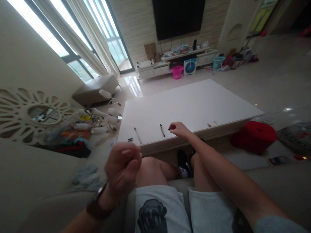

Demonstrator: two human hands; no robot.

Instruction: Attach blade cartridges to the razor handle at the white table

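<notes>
My left hand (123,170) is raised close to the camera, in front of the table's near left corner. Its fingers are curled into a fist, and whatever may be inside is hidden. Over the near edge of the white table (184,100), my right hand (179,129) pinches a small black piece (169,129), too small to name surely. Just left of it lies a pen (162,130) with black parts. Farther left is a pale, slim pen (137,135). Small black pieces, resembling pen caps (130,139), rest near the left corner.
A small yellowish piece (209,125) and a whitish bit (215,122) lie on the table's right part. Beside the table stands a red stool (257,137). A white-shaded lamp (107,119) is at left. A pink bucket (177,72) sits by the TV cabinet (161,70).
</notes>
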